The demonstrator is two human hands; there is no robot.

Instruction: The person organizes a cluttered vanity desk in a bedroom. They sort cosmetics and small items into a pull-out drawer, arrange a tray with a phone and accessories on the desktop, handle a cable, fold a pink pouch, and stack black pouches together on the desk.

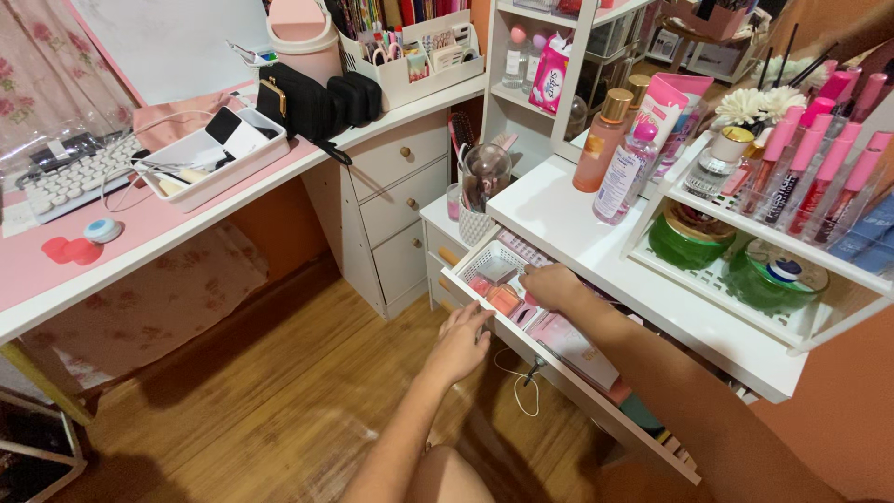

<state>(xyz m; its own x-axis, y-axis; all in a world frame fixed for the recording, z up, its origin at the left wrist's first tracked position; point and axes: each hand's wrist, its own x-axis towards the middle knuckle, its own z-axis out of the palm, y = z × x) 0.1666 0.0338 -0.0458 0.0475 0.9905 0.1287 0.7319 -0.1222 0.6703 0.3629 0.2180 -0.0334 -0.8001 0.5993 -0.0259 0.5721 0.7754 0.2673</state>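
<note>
A white drawer (pixel 559 374) stands pulled out from under the white vanity top (pixel 568 224). Inside it lie pink makeup compacts (pixel 504 298), a white basket tray (pixel 492 253) and flat pink boxes (pixel 577 346). My left hand (pixel 460 341) rests with its fingers on the drawer's front edge. My right hand (pixel 551 283) reaches down into the drawer among the compacts, fingers curled; whether it grips anything is hidden.
Bottles (pixel 616 154) and lip gloss tubes (pixel 819 168) crowd the vanity shelf at right. A pink desk (pixel 56 270) at left carries a keyboard (pixel 70 177), a white tray (pixel 212 154) and black pouches (pixel 317 102). A white drawer unit (pixel 391 205) stands between. Wooden floor (pixel 279 391) below.
</note>
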